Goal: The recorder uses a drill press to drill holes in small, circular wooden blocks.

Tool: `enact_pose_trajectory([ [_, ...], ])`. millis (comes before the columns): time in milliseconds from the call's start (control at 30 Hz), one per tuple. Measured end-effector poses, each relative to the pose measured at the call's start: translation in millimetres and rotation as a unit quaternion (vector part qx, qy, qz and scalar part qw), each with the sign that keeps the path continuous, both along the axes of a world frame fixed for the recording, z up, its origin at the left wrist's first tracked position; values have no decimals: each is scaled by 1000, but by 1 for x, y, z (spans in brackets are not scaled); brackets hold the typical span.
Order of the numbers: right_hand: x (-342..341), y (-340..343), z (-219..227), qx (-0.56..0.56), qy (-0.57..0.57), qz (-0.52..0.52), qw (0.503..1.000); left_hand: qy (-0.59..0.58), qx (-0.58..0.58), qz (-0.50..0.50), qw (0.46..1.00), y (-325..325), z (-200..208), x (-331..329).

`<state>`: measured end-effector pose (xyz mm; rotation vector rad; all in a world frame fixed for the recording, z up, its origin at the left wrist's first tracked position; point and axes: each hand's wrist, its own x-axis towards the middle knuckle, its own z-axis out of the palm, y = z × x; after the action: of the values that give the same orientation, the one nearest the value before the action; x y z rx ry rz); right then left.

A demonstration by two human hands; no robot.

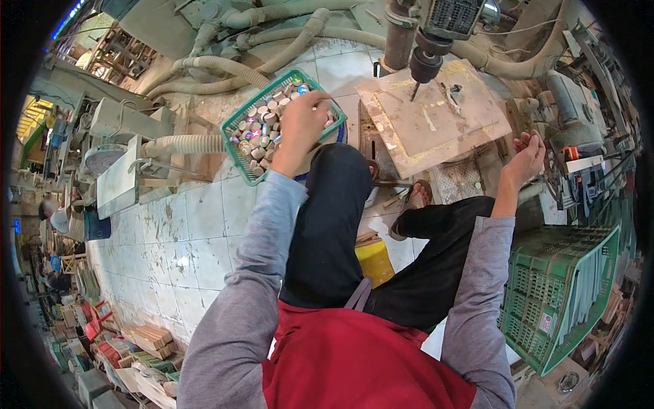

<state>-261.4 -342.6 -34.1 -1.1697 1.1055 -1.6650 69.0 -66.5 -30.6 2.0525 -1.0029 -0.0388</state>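
My left hand (304, 125) is above a green plastic basket (235, 151) full of small round wooden pieces (262, 135), some with coloured printed faces. Its fingers are bent together over the basket's right side; what they hold, if anything, is hidden. Off to the right, my right hand (525, 159) is raised with its fingers curled in, close to the wooden board's right corner, and I cannot make out anything in it. Between the hands, a drill bit (415, 91) points down from a drill chuck (426, 67) over the stacked wooden boards (453, 123).
A green crate (531, 307) stands on its side at the right. Ribbed dust hoses (289, 51) run along the back. At the left is a disc sander (105, 158) with a white board. A yellow object (375, 262) sits between my legs. Tools crowd the far right.
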Motion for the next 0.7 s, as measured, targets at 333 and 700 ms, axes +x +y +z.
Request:
enact_pose_trajectory([
  [333, 8, -4, -9, 31, 1, 45, 998, -147, 204, 29, 967, 44, -60, 43],
  [700, 3, -8, -11, 51, -24, 38, 998, -124, 163, 120, 971, 22, -41, 26],
])
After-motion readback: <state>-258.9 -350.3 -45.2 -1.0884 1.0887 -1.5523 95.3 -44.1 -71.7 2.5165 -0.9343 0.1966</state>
